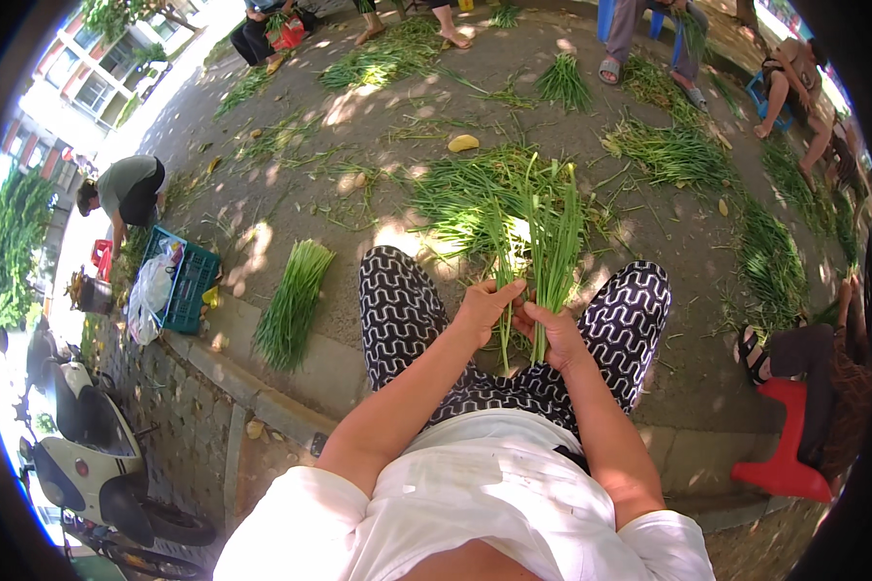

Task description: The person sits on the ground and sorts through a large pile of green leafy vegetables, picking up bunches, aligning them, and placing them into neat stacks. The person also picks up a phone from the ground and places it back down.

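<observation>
My right hand [556, 335] is closed around a bunch of long green stalks [556, 254], which look like garlic chives and stand up between my knees. Close beside it, my left hand [488, 305] pinches a few thinner stalks [503, 265], its fingertips almost meeting the bunch. Beyond both hands, a loose heap of the same greens [465, 192] lies spread on the ground. To the left of my knee rests a neat bundle [294, 305] with its pale ends lined up away from me.
A teal plastic crate [192, 279] with white plastic bags [152, 294] stands at the left, near a bending person [131, 190]. Parked scooters [91, 457] are at lower left. A red stool [788, 443] with a seated person is at right. Other seated people and piles of greens [668, 152] lie beyond.
</observation>
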